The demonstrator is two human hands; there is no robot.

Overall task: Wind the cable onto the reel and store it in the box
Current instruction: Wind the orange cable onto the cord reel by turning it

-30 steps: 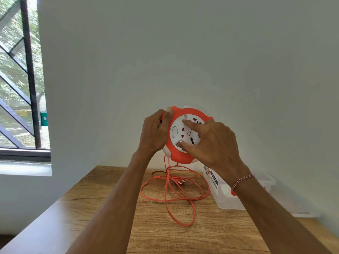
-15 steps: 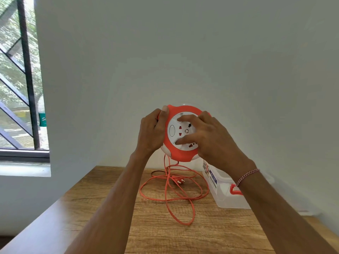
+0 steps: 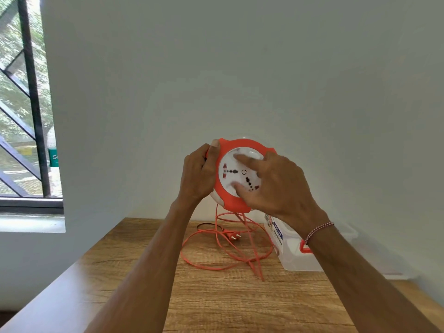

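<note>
I hold a round orange and white cable reel (image 3: pixel 230 198) with sockets on its white face up in the air, above the table. My left hand (image 3: pixel 198 175) grips its left rim. My right hand (image 3: pixel 276 186) lies on the white face, fingertips pressed on the inner disc. An orange cable (image 3: pixel 216 251) hangs from the reel's underside and lies in loose loops on the wooden table (image 3: pixel 216 304), its two-pin plug (image 3: pixel 234 236) resting among the loops. A clear plastic box (image 3: pixel 290 258) with an orange latch stands to the right, partly hidden by my right forearm.
A white wall rises right behind the table. A barred window (image 3: pixel 26 104) is at the left. The box's clear lid (image 3: pixel 396 265) lies flat beside the box near the wall. The table's left edge runs diagonally towards me.
The white disc has turned under my right fingers, the sockets sitting at new angles. The cable loops on the table have shifted and tightened a little. The left hand kept its grip.
</note>
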